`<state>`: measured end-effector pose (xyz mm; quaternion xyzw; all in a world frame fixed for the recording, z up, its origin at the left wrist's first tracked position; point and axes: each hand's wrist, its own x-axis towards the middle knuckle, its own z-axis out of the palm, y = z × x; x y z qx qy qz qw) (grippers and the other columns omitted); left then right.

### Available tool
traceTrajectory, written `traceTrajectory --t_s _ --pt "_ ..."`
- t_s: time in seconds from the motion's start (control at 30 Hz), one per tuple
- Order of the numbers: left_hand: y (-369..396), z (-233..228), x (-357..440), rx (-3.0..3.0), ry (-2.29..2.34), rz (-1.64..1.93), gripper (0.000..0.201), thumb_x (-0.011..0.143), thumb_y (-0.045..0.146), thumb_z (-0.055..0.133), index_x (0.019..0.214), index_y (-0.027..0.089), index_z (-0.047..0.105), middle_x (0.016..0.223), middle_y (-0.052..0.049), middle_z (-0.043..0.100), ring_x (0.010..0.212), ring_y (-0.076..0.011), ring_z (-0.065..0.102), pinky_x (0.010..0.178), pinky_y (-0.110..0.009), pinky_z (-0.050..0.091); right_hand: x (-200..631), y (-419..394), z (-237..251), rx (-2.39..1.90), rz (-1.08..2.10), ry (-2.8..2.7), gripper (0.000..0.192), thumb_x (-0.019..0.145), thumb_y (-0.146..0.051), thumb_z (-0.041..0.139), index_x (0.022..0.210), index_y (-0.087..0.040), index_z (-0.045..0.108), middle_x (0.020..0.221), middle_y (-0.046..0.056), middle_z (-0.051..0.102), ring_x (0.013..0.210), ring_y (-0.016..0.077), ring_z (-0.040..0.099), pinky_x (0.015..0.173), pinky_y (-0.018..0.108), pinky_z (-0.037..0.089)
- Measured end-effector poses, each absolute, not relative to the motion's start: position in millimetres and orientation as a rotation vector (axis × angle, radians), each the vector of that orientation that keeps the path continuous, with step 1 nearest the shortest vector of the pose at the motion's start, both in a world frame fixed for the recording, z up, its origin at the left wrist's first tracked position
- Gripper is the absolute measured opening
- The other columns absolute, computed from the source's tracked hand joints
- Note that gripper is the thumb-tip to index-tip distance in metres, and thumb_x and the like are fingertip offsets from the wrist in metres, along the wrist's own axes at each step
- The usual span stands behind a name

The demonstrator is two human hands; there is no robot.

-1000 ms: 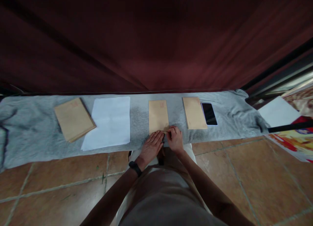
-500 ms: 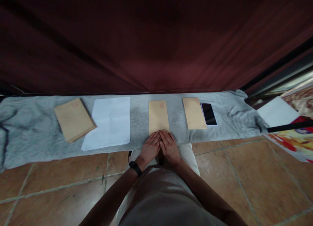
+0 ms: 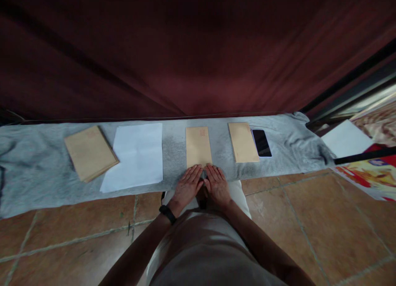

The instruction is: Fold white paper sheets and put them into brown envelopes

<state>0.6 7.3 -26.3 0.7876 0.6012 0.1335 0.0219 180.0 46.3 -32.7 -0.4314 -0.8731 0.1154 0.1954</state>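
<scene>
The near end of a brown envelope (image 3: 198, 147) on the grey cloth (image 3: 46, 170) is pressed flat by the left hand (image 3: 186, 187) and right hand (image 3: 217, 184); fingers are held straight, close together, gripping nothing; a phone (image 3: 261, 143) lies well right

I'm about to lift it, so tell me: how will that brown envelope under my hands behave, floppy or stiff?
The brown envelope lies thin and flat, so it is probably light and bends somewhat. On the fuzzy grey cloth it likely drags rather than slides.
</scene>
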Motion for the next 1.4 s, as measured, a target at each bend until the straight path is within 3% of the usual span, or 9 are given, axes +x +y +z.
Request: traceTrajectory --t_s 0.3,0.63,0.77,0.9,1.27,1.4 --pt "-7.5 -24.6 -20.5 2.372 2.011 0.430 0.055 0.103 0.036 0.046 0.152 0.011 0.047 0.156 -0.014 0.049 0.148 -0.0257 0.041 0.124 -0.043 0.034 191.4 45.2 -37.4 -1.238 0.256 -2.439 0.053 0.107 -0.028 0.039 0.158 -0.014 0.037 0.157 0.013 0.048 0.147 0.0242 0.043 0.125 0.049 0.030" --pt "-7.9 -20.6 -11.6 2.328 2.070 0.359 0.055 0.102 0.033 0.044 0.149 0.004 0.049 0.155 -0.019 0.048 0.150 -0.0285 0.038 0.125 -0.046 0.032 165.7 41.3 -23.6 -1.128 0.296 -2.526 0.051 0.107 -0.032 0.040 0.154 -0.012 0.044 0.158 0.012 0.048 0.149 0.0233 0.039 0.126 0.046 0.028" --pt "-9.2 -17.7 -11.8 2.332 2.070 0.317 0.052 0.101 0.023 0.040 0.148 0.004 0.051 0.156 -0.018 0.047 0.151 -0.0269 0.038 0.126 -0.045 0.031 150.9 40.6 -26.0 -1.101 0.337 -2.549 0.052 0.107 -0.034 0.042 0.155 -0.014 0.043 0.158 0.010 0.047 0.148 0.0234 0.040 0.125 0.046 0.029" --pt "-10.7 -16.0 -12.3 2.317 2.077 0.312 0.051 0.103 0.025 0.038 0.148 0.005 0.051 0.157 -0.017 0.046 0.150 -0.0264 0.038 0.126 -0.045 0.029 156.1 41.9 -29.1 -1.141 0.312 -2.536 0.051 0.107 -0.033 0.042 0.154 -0.014 0.045 0.158 0.011 0.047 0.148 0.0244 0.041 0.125 0.046 0.030" --pt "-0.2 -20.6 22.6 2.380 1.976 0.222 0.057 0.099 0.015 0.036 0.156 0.005 0.039 0.162 -0.017 0.039 0.155 -0.0244 0.028 0.128 -0.042 0.027 170.0 41.2 -32.1 -1.212 0.233 -2.512 0.050 0.104 -0.019 0.036 0.152 -0.010 0.046 0.155 0.014 0.050 0.147 0.0236 0.042 0.126 0.047 0.024" --pt "1.9 -20.0 23.7 2.360 1.982 0.268 0.054 0.102 0.021 0.036 0.154 0.007 0.042 0.161 -0.015 0.041 0.154 -0.0243 0.030 0.127 -0.042 0.029 174.5 41.8 -34.1 -1.240 0.230 -2.494 0.050 0.104 -0.021 0.038 0.153 -0.010 0.045 0.154 0.015 0.051 0.146 0.0240 0.043 0.125 0.048 0.025"
